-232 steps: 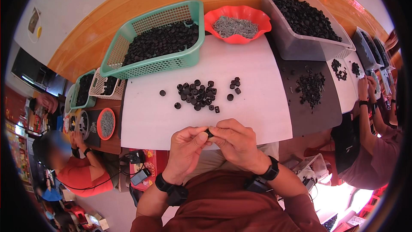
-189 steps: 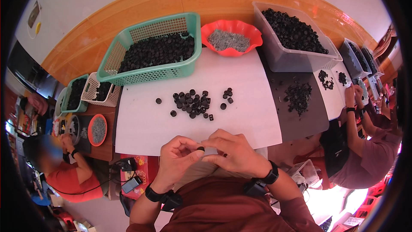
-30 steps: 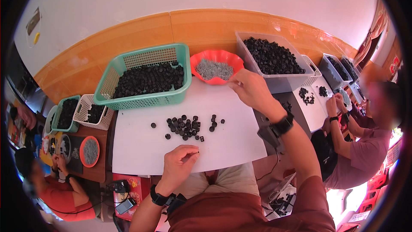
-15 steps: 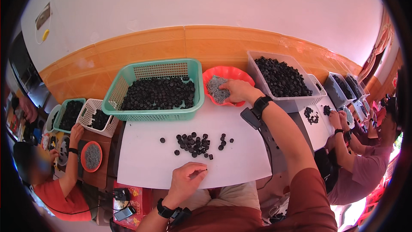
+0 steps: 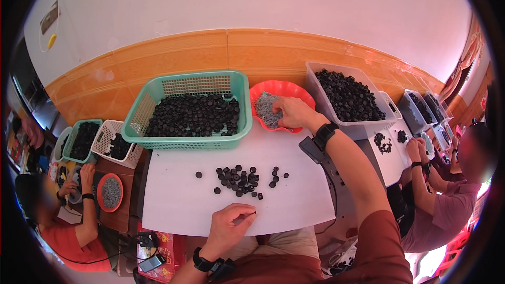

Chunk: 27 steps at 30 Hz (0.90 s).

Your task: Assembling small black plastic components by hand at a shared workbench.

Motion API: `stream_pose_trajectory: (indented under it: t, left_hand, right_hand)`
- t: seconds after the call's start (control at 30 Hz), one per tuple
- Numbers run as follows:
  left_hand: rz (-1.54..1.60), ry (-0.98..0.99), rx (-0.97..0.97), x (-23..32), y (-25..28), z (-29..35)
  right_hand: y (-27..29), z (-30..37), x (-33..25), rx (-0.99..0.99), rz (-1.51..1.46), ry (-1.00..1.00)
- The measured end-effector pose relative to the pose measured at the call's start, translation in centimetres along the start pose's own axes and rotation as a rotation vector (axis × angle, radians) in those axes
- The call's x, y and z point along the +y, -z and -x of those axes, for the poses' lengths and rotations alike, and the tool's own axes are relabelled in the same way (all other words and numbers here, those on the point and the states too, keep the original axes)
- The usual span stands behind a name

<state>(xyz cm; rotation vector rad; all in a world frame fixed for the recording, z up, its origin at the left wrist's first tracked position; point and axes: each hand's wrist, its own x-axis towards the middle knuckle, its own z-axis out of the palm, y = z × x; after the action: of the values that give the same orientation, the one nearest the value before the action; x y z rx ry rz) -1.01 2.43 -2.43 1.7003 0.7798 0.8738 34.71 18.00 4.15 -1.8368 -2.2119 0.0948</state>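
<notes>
My left hand (image 5: 230, 227) is closed near the front edge of the white board (image 5: 173, 200). Thumb and forefinger pinch a small black part, of which only a dark tip (image 5: 255, 212) shows. Beyond it lies a loose cluster of round black caps (image 5: 239, 180), with a few strays to either side. My right hand (image 5: 293, 112) reaches into a red scalloped bowl (image 5: 288, 87) of small thin grey pieces (image 5: 268, 109). Its fingers are curled down into the pile, and whatever is between the tips is hidden.
A green basket (image 5: 247, 106) of black parts stands at the back left of the board. Right of the bowl is a clear plastic bin (image 5: 343, 117) heaped with black parts. Co-workers sit at left (image 5: 79, 234) and right (image 5: 436, 205), with their own baskets and bowls.
My right hand stays in the red bowl, its fingers shifted slightly among the grey pieces. My left hand keeps its pinch. The left co-worker's hand has drawn back from the white basket.
</notes>
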Motion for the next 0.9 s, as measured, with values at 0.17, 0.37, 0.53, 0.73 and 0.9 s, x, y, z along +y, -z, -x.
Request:
stream_pose_trajectory:
  t: [0.17,0.37,0.53,0.73,0.9]
  left_hand:
    - [0.006,0.011,-0.003,0.3,-0.1,0.0]
    - [-0.017,-0.011,0.005,0.3,-0.1,0.0]
    - [-0.014,-0.014,0.004,0.1,-0.1,0.1]
    - [-0.002,-0.018,0.013,-0.2,-0.3,0.2]
    - [0.006,0.032,0.001,0.2,-0.2,0.3]
  right_hand:
    - [0.6,0.7,-0.1,0.060,-0.126,-0.083]
    - [0.8,1.4,0.1,0.149,-0.141,-0.089]
    - [0.7,1.7,0.5,0.166,-0.145,-0.079]
    - [0.2,1.9,1.0,0.285,-0.125,0.035]
    - [0.7,2.2,0.4,0.241,-0.213,-0.072]
